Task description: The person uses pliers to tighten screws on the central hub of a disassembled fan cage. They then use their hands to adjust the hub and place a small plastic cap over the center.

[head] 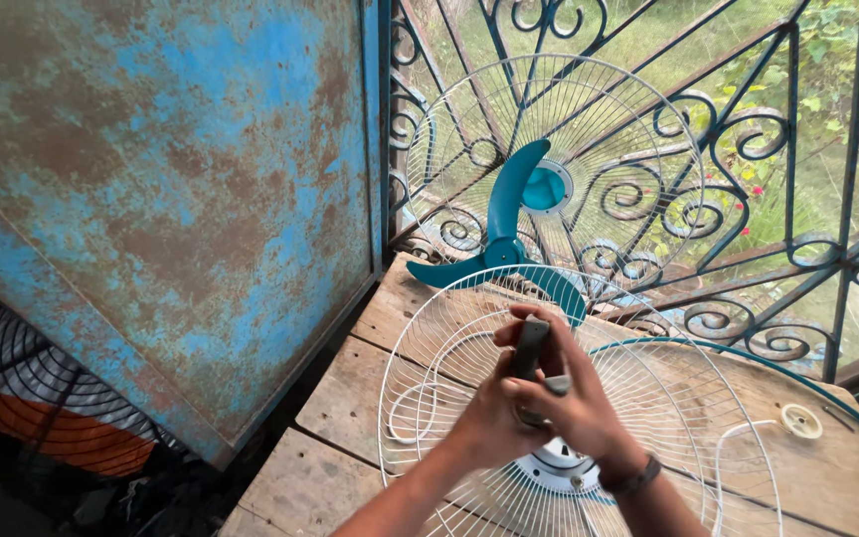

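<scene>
Dark handle-like tool [529, 346]: gripped upright in both hands, left hand [489, 423] and right hand [574, 403] closed together round it above the hub of a white wire fan guard [449, 398], which lies flat on the plank desk [350, 398], steadied for work. Small white round cap [800, 421]: set aside, right. Teal fan blade [504, 234] and second guard [569, 129]: leaned upright against scrolled iron railing [748, 199]. Rusted blue panel [151, 199]: left
</scene>
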